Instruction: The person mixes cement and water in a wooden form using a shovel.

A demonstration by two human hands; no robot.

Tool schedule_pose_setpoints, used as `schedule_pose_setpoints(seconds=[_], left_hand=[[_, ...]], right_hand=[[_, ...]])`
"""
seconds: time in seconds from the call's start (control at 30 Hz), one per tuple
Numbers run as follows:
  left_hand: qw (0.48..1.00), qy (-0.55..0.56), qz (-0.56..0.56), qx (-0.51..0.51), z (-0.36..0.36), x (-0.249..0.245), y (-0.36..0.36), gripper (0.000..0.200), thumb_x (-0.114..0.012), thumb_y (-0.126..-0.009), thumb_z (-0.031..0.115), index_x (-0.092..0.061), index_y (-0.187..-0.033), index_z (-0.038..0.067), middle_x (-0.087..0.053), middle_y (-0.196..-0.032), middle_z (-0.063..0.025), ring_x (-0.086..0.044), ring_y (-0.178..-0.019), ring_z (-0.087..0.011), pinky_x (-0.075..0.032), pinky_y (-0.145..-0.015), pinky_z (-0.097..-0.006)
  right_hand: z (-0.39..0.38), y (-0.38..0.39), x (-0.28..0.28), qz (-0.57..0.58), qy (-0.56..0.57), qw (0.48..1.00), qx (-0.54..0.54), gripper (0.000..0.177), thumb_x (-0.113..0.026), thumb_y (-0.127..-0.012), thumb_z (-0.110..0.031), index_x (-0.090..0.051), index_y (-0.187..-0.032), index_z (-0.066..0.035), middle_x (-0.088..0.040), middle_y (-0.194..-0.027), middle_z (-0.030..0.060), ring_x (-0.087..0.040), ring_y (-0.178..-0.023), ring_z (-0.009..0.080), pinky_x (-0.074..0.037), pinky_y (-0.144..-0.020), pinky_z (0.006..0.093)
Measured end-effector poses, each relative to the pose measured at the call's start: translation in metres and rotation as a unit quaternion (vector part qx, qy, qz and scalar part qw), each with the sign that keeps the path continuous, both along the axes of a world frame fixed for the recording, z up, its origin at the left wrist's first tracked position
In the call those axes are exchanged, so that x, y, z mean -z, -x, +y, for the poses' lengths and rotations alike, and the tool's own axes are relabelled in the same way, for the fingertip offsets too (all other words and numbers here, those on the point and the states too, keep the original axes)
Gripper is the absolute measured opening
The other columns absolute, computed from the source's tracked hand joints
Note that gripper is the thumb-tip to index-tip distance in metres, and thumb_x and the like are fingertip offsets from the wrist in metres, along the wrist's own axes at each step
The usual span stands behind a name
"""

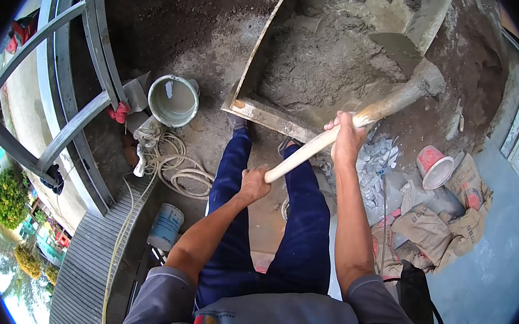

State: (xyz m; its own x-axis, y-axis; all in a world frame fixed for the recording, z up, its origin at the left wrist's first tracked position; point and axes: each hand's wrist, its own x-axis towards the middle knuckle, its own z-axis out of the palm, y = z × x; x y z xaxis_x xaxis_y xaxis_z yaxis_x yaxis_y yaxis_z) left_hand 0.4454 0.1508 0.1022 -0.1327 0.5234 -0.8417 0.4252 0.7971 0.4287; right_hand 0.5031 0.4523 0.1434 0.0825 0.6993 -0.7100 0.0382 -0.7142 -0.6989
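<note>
A hoe with a pale wooden handle slants across the head view. My left hand is closed around the lower end of the handle, above my left leg. Farther up, my right hand wraps round the same handle near the box's front edge. The hoe's head is crusted with cement, and its blade dips toward the wet grey mortar. That mortar lies in a shallow wooden mixing box in front of my feet.
A bucket with grey liquid stands left of the box, near a coiled hose. Metal framing rises at far left. On the right lie torn cement sacks, a small pink-and-white pail and pale rubble.
</note>
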Motion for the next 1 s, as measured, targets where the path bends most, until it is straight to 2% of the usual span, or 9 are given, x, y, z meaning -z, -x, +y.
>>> schedule_pose_setpoints(seconds=[0.03, 0.1, 0.17, 0.23, 0.37, 0.53, 0.83, 0.97, 1.0], left_hand=[[0.999, -0.048, -0.009, 0.001, 0.003, 0.003, -0.004, 0.052, -0.067, -0.078, 0.014, -0.064, -0.129, 0.004, -0.069, -0.109, -0.0208, -0.062, -0.111, -0.0371, -0.042, -0.098, -0.0478], [0.988, -0.146, -0.045, -0.019, 0.007, -0.027, -0.012, 0.029, -0.068, -0.077, 0.012, -0.064, -0.104, 0.002, -0.066, -0.097, -0.0208, -0.061, -0.103, -0.0396, -0.043, -0.094, -0.0481], [0.970, -0.211, -0.084, -0.092, 0.036, -0.070, -0.011, 0.029, -0.072, -0.080, 0.013, -0.061, -0.103, 0.000, -0.063, -0.090, -0.0222, -0.060, -0.097, -0.0397, -0.047, -0.088, -0.0468], [0.945, -0.144, -0.187, -0.227, 0.078, -0.094, -0.017, 0.030, -0.075, -0.084, 0.018, -0.059, -0.100, -0.002, -0.063, -0.086, -0.0223, -0.063, -0.088, -0.0413, -0.050, -0.080, -0.0468], [0.931, -0.205, -0.125, -0.275, 0.158, -0.079, -0.020, 0.030, -0.074, -0.088, 0.021, -0.059, -0.095, -0.004, -0.066, -0.081, -0.0213, -0.066, -0.072, -0.0338, -0.052, -0.070, -0.0427], [0.913, -0.072, -0.174, -0.362, 0.175, -0.072, -0.039, 0.028, -0.073, -0.085, 0.016, -0.059, -0.094, -0.006, -0.064, -0.077, -0.0200, -0.065, -0.074, -0.0268, -0.052, -0.071, -0.0418], [0.930, 0.024, -0.145, -0.337, 0.161, -0.136, -0.057, 0.032, -0.068, -0.083, 0.015, -0.060, -0.103, -0.008, -0.068, -0.085, -0.0233, -0.070, -0.083, -0.0310, -0.054, -0.079, -0.0423], [0.925, 0.045, -0.156, -0.344, 0.150, -0.154, -0.072, 0.026, -0.066, -0.084, 0.014, -0.058, -0.098, -0.006, -0.064, -0.071, -0.0132, -0.064, -0.058, -0.0194, -0.052, -0.053, -0.0354], [0.913, 0.084, -0.173, -0.359, 0.151, -0.161, -0.071, 0.032, -0.067, -0.082, 0.016, -0.062, -0.102, -0.008, -0.069, -0.087, -0.0310, -0.072, -0.087, -0.0420, -0.055, -0.080, -0.0453]], right_hand=[[0.005, 0.006, -0.013, 0.002, -0.008, 1.000, -0.014, 0.013, -0.065, -0.087, -0.008, -0.055, -0.085, 0.000, -0.051, -0.067, 0.0053, -0.054, -0.051, 0.0170, -0.049, -0.050, 0.0347], [0.024, 0.019, -0.044, 0.009, -0.031, 0.999, -0.044, 0.012, -0.064, -0.087, -0.007, -0.053, -0.085, -0.001, -0.051, -0.067, 0.0051, -0.053, -0.050, 0.0163, -0.048, -0.049, 0.0334], [0.051, 0.035, -0.052, 0.014, -0.007, 0.996, -0.093, 0.013, -0.063, -0.089, -0.009, -0.055, -0.090, 0.000, -0.052, -0.069, 0.0054, -0.050, -0.051, 0.0151, -0.046, -0.047, 0.0324], [0.086, 0.059, -0.042, 0.010, -0.013, 0.988, -0.152, 0.017, -0.066, -0.089, -0.013, -0.055, -0.091, 0.000, -0.052, -0.067, 0.0036, -0.051, -0.050, 0.0138, -0.044, -0.044, 0.0313], [0.157, 0.102, 0.039, -0.026, -0.003, 0.960, -0.278, 0.024, -0.069, -0.084, -0.016, -0.057, -0.088, 0.005, -0.057, -0.069, 0.0065, -0.055, -0.052, 0.0150, -0.051, -0.047, 0.0327], [0.145, 0.098, 0.124, -0.086, 0.085, 0.933, -0.340, 0.025, -0.068, -0.087, -0.016, -0.059, -0.095, 0.006, -0.058, -0.071, 0.0085, -0.057, -0.053, 0.0176, -0.054, -0.048, 0.0366], [0.094, 0.036, 0.136, -0.065, 0.202, 0.931, -0.296, 0.017, -0.066, -0.088, -0.011, -0.055, -0.093, 0.002, -0.053, -0.069, 0.0057, -0.053, -0.052, 0.0165, -0.052, -0.045, 0.0364], [0.060, 0.017, 0.139, -0.060, 0.267, 0.910, -0.312, 0.013, -0.065, -0.087, -0.009, -0.055, -0.088, 0.000, -0.052, -0.068, 0.0062, -0.053, -0.052, 0.0187, -0.052, -0.045, 0.0382], [0.052, 0.012, 0.141, -0.055, 0.287, 0.902, -0.318, 0.013, -0.065, -0.086, -0.009, -0.055, -0.087, 0.000, -0.052, -0.068, 0.0062, -0.053, -0.052, 0.0190, -0.052, -0.045, 0.0386]])
